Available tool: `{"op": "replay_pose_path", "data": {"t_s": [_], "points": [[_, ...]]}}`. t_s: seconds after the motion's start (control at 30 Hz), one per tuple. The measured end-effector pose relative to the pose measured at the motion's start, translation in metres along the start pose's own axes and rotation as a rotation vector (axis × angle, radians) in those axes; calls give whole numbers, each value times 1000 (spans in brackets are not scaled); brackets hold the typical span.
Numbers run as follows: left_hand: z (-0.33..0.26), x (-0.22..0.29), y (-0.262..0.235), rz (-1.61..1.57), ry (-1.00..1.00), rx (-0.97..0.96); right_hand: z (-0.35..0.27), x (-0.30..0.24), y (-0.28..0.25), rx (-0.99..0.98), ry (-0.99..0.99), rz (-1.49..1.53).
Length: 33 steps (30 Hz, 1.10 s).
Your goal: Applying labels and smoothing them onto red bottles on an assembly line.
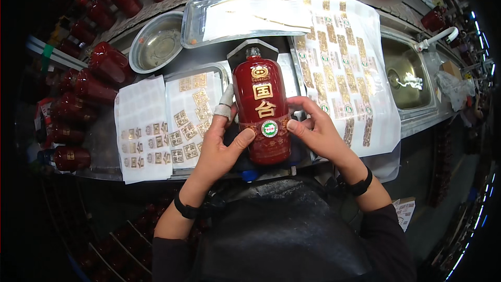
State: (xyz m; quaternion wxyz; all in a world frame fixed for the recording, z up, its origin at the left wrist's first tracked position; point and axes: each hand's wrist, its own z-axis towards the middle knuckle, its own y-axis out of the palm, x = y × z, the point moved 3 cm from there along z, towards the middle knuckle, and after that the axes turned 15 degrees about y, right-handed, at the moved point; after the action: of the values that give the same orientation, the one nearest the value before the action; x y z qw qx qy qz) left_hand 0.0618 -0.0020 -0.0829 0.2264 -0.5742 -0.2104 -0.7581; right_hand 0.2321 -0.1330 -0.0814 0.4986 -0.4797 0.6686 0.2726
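A dark red glass bottle (261, 149) lies tilted before me, its clear threaded neck pointing away. Gold characters run down its front, and a band with a round green and white emblem crosses its lower part. My left hand (216, 143) grips the bottle's left side, thumb on the band's end and a whitish cover on one finger. On the right side, my right hand (319, 129) holds it likewise, its thumb pressing the band's other end. Sheets of gold decals (182, 125) lie to the left, and a larger decal sheet (339, 73) lies to the right.
A round metal bowl (136, 52) stands at the back left beside a metal tray (195, 8) with white paper. To the right is a sink (417, 99) with a white faucet (438, 38). Several red bottles (107, 62) line the left and far edges.
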Motion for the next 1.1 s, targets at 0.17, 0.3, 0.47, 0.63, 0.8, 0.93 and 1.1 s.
{"op": "replay_pose_path", "data": {"t_s": [0.17,0.3,0.47,0.63,0.8,0.93,1.1], "points": [[-1,-2,-3,13,17,-27,-3,-4,-3,-17,44,-54],[0,-3,-5,36,15,-57,-10,-12,0,25,47,-172],[-2,-2,-8,58,-5,-68,-13,-17,3,23,68,-161],[-3,-2,-6,131,46,-107,-7,-6,-2,-10,33,-59],[-4,-2,-4,170,53,-110,-5,-7,-3,-23,66,-88],[-3,-2,-6,157,60,-116,-2,-3,-2,-9,13,-64],[-2,-4,-6,74,5,-51,-3,-9,1,24,26,-84]]}}
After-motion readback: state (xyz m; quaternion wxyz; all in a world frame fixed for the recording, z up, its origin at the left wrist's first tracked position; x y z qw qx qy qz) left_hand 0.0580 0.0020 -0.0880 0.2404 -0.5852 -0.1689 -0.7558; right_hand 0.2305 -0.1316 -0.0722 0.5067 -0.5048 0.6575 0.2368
